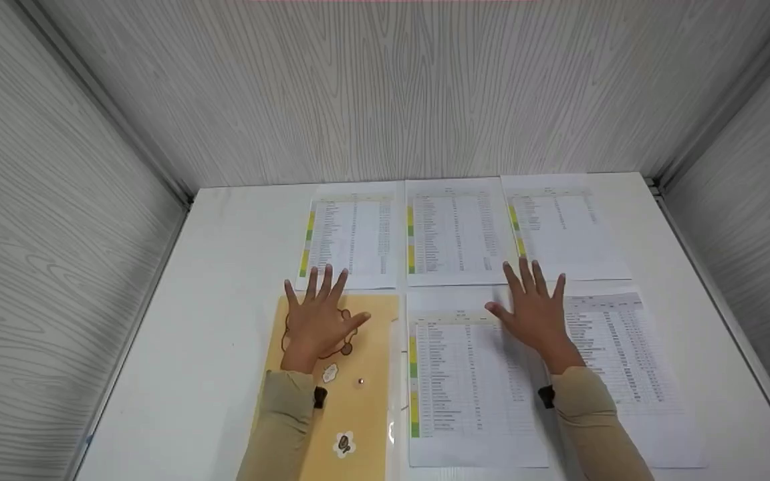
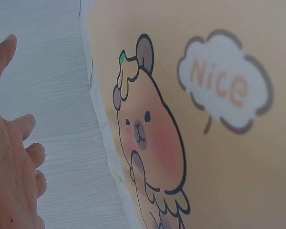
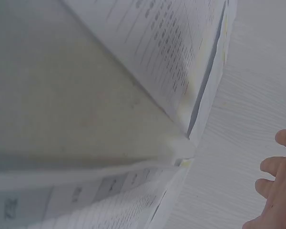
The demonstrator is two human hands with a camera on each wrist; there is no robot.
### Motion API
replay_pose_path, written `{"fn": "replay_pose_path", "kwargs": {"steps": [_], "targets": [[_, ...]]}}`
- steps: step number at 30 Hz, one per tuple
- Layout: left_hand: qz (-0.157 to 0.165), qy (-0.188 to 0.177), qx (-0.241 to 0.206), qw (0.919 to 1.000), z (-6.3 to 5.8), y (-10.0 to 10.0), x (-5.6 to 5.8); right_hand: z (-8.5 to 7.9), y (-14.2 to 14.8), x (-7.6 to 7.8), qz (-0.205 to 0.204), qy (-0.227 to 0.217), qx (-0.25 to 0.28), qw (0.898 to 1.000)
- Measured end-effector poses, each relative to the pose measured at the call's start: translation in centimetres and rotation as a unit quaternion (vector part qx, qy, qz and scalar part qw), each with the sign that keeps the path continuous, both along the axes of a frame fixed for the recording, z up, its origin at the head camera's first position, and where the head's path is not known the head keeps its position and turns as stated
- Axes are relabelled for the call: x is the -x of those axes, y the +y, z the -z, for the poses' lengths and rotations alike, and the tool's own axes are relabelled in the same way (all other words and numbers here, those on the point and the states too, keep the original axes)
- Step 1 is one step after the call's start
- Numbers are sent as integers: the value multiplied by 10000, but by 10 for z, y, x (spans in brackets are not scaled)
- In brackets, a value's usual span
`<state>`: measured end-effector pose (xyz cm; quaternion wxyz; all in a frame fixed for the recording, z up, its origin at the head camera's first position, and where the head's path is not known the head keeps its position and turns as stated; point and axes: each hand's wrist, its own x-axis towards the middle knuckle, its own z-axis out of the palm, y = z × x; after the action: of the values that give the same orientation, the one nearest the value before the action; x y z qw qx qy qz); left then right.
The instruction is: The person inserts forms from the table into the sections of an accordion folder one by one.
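My left hand (image 1: 318,321), fingers spread and palm down, is over the upper part of a tan folder (image 1: 365,414) printed with cartoon stickers. In the left wrist view the folder shows a cartoon bear (image 2: 152,133) and a "Nice" speech bubble (image 2: 224,81). My right hand (image 1: 535,317) spreads its fingers above the lower middle printed sheet (image 1: 465,387) and the lower right sheet (image 1: 612,347). Both hands hold nothing and appear raised off the surface in the wrist views. The right forearm hides part of the lower right sheet.
Along the back lie an upper left sheet (image 1: 358,234), an upper middle sheet (image 1: 455,234) and an upper right sheet (image 1: 565,234), all printed tables. The white tabletop (image 1: 211,321) is bounded by a back wall (image 1: 392,87) and side walls.
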<state>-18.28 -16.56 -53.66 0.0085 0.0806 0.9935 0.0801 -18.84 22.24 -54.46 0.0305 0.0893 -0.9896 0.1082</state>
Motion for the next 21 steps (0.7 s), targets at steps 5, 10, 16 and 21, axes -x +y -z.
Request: {"fn": "replay_pose_path", "kwargs": {"steps": [5,10,16,21], "targets": [[35,49,169,9998,3,0,-5,3,-20,-3,-172,-50,-85,9998],[143,81,297,9994,6,-1,-12,4,-38,-6,-356,-79,-75,9993],[347,-6,405,9986,12,-4,-24,7,-54,-11,-533,-13,85,9985],[479,-77,205,9986,18,-2,-36,14,-70,-17,-738,-225,207,9968]]}}
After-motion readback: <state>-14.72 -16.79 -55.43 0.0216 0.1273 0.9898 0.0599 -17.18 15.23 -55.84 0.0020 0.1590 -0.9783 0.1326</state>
